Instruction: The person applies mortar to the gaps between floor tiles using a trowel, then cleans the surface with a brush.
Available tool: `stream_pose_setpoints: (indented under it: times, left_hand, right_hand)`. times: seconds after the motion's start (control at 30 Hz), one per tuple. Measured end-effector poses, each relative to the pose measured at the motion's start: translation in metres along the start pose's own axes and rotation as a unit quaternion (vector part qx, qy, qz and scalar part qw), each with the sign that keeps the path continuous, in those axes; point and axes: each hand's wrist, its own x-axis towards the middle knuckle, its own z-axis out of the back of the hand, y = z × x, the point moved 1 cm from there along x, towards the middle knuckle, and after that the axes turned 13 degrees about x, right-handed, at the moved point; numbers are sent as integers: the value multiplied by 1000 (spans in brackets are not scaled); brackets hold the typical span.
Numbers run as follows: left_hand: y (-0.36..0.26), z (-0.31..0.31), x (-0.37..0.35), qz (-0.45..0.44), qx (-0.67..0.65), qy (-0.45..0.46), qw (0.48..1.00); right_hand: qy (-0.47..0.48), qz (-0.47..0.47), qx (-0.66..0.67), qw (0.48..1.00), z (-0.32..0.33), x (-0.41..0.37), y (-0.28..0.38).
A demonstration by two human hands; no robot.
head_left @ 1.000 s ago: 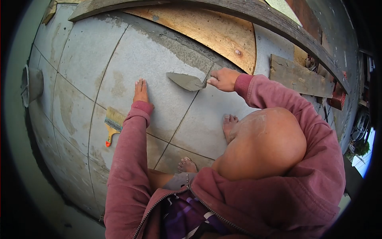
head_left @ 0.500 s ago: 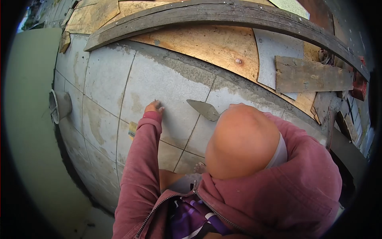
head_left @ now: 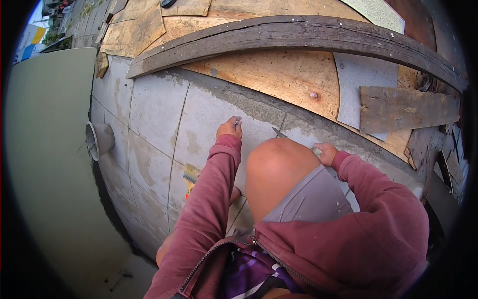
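My left hand [head_left: 230,128] is closed, fingers curled together just above the light grey floor tiles [head_left: 154,112]. Anything between its fingertips is too small to make out. Beyond my bent knee, my right hand [head_left: 327,154] is wrapped round the handle of a trowel. Only the tip of the trowel [head_left: 279,133] shows, close to the strip of rough mortar [head_left: 254,105] along the tile edge; my knee hides the rest. A flat brush [head_left: 191,173] with pale bristles and a red-and-yellow handle lies on the tiles beside my left forearm.
A grey bucket [head_left: 103,139] lies tipped near the green wall [head_left: 50,149] at left. Across the far side, a long dark timber beam [head_left: 279,37] rests over plywood sheets [head_left: 269,70]. A weathered board [head_left: 408,108] lies at right.
My left hand has moved right and slightly up, nearer the mortar strip. My right hand has come into view beside my knee, and the trowel blade has slipped mostly behind the knee. The view has shifted.
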Motion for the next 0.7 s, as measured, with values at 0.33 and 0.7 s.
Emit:
stream_pose_setpoints:
  times: [0.33, 0.7]
  left_hand:
    - [-9, -73, 60, -175, 181, -99, 963]
    - [-160, -147, -49, -542, 181, 19, 821]
  right_hand:
    - [-30, 7, 32, 999, 5, -17, 29]
    - [-511, 42, 272, 814, -4, -94, -2]
